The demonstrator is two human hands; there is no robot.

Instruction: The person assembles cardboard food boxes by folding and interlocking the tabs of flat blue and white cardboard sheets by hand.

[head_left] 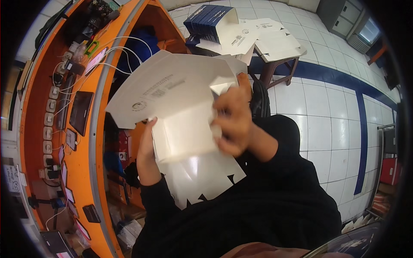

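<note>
A partly folded white cardboard box (187,131) rests over my lap, with its inside facing up. Its large printed flap (172,84) stands up on the far side, and a flat panel with dark triangular marks lies toward my body. My left hand (148,150) grips the left wall, thumb along the rim and the other fingers hidden behind the card. At the right wall, my right hand (234,120) has its fingers curled around the edge, slightly blurred by motion. A small folded white tab (222,84) shows just above those fingers.
A stool (279,69) ahead holds flat white box blanks (277,41) and a stack of folded dark-blue boxes (211,21). On my left runs an orange shelf desk (97,124) with phones, cables and a row of sockets. A rack (389,167) stands at the right.
</note>
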